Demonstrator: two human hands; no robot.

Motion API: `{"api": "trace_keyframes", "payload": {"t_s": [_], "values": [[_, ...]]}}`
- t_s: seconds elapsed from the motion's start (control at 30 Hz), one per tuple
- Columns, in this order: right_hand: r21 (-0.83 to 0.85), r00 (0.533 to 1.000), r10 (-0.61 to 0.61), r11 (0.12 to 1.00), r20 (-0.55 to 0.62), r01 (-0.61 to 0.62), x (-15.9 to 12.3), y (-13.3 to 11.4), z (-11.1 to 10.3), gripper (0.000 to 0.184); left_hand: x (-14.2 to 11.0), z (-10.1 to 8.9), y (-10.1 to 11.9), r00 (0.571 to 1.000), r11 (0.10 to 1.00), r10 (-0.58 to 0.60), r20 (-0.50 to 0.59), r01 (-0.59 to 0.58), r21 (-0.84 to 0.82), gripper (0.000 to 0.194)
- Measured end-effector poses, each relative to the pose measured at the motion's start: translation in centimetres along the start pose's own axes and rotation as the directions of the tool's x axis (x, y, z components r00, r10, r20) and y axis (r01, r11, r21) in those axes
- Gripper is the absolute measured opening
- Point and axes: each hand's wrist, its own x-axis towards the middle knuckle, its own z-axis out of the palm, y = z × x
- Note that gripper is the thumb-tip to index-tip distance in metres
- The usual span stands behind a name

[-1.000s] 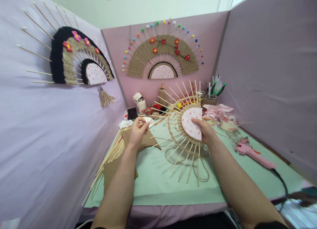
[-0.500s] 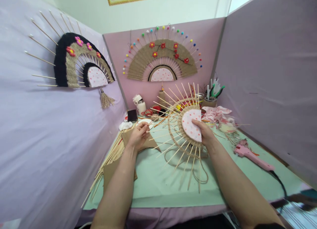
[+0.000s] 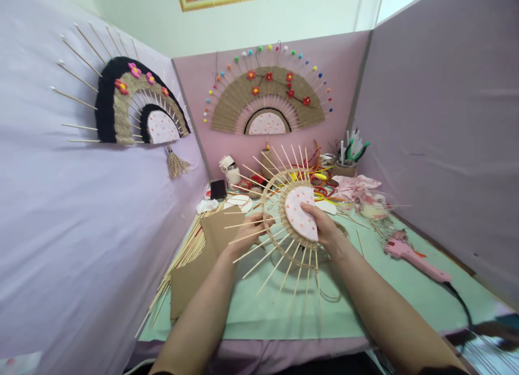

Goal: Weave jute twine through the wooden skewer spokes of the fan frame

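A half-round fan (image 3: 299, 212) of thin wooden sticks hangs over the table, its centre covered in white cloth with pinkish dots. Two bands of woven twine (image 3: 265, 193) run across the sticks, one against the cloth and one farther out. My right hand (image 3: 327, 229) grips the straight edge, thumb on the cloth and fingers hidden behind. Behind the left sticks is my left hand (image 3: 252, 233), its fingers drawn together at the outer band. What they pinch is hidden. Loose twine (image 3: 330, 296) loops below the fan.
Brown cardboard (image 3: 190, 280) and a bundle of sticks (image 3: 178, 267) lie left. A pink glue gun (image 3: 416, 258) with a black cord lies right. Dotted cloth (image 3: 354, 186), a white bottle (image 3: 230, 172) and a tool pot (image 3: 344, 168) are behind. Finished fans (image 3: 267, 96) hang on the panels.
The fan and my right hand have shifted left and slightly down. My left hand has moved right and down, from beside the stick tips to behind the sticks at the outer band.
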Motion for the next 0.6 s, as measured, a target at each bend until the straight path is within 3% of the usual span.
{"api": "trace_keyframes", "payload": {"t_s": [0.1, 0.23, 0.43, 0.6], "values": [[0.023, 0.999, -0.023, 0.999, -0.034, 0.024, -0.2, -0.2, 0.1, 0.014, -0.3, 0.1, 0.8, 1.0, 1.0, 0.012, 0.023, -0.011, -0.018, 0.023], [0.036, 0.998, -0.027, 0.999, -0.055, 0.029, -0.2, -0.6, -0.1, 0.011, -0.5, 0.2, 1.7, 0.996, 0.997, -0.076, 0.044, 0.077, -0.012, 0.025], [0.085, 0.992, -0.065, 0.994, -0.104, 0.074, -0.1, -0.6, 0.1, 0.013, -0.7, 0.1, 1.3, 0.993, 0.992, -0.041, 0.107, 0.054, -0.116, 0.027], [0.094, 0.993, -0.072, 0.992, -0.097, 0.081, 0.0, -0.8, 0.0, 0.015, -0.4, -0.5, 0.7, 1.0, 0.999, 0.011, 0.024, -0.01, -0.037, 0.046]]}}
